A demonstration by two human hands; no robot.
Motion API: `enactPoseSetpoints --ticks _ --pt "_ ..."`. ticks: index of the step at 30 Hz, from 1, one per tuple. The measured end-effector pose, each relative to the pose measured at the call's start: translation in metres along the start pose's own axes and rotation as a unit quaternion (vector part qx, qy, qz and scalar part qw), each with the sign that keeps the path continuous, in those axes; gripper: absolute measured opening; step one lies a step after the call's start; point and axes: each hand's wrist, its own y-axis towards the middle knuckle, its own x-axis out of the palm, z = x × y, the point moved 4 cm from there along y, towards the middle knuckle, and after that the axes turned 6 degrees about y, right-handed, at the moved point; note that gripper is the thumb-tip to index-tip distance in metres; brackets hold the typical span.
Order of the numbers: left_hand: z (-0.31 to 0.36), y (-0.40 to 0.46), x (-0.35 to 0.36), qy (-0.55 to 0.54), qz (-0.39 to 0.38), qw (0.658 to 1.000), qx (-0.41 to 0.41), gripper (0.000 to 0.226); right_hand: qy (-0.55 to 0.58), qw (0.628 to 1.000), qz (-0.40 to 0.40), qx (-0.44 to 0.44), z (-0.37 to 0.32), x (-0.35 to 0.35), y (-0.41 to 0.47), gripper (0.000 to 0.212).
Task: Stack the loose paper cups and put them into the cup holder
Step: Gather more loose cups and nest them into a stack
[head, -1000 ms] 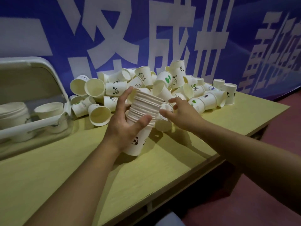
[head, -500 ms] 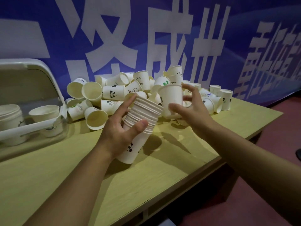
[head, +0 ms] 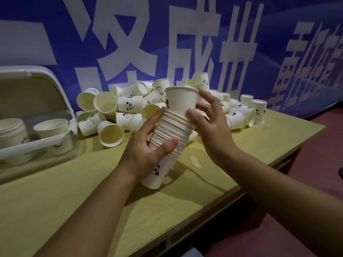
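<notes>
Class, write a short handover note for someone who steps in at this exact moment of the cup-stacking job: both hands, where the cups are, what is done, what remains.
Left hand: grips the tall stack of nested white paper cups, tilted above the yellow-green table.
Right hand: fingers curled round the single white paper cup, partly seated in the stack's top.
Loose pile of white paper cups: lying against the blue banner.
White-framed clear cup holder: at left, already holding some cups.
Done: many cups nested.
Left: seat this cup, stack the pile, load the holder.
</notes>
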Motion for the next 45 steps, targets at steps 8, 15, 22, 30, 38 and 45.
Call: enactPoseSetpoints --ticks 8,15,22,30,38,45 --pt "-0.007 0.002 -0.018 -0.012 0.072 0.997 -0.014 0.083 -0.162 0.983 -0.081 -0.032 0.008 -0.007 0.002 0.045" --pt "-0.008 0.003 -0.019 -0.008 0.075 0.997 -0.023 0.078 -0.605 0.748 -0.266 -0.070 0.029 -0.019 0.039 0.070" --pt "-0.015 0.004 -0.028 -0.018 0.105 0.994 -0.040 0.086 -0.556 0.755 -0.349 0.002 0.041 -0.001 0.049 0.071" --pt "-0.016 0.004 -0.032 -0.012 0.109 0.993 -0.037 0.085 -0.457 0.814 -0.337 0.119 0.048 -0.006 0.039 0.074" --pt "-0.004 0.002 -0.011 0.013 0.037 0.999 -0.005 0.084 -0.143 0.989 0.032 0.025 -0.011 -0.035 0.065 0.068" --pt "0.002 -0.001 -0.001 0.027 0.017 0.999 0.011 0.081 -0.050 0.998 -0.031 0.021 -0.017 0.002 0.025 0.058"
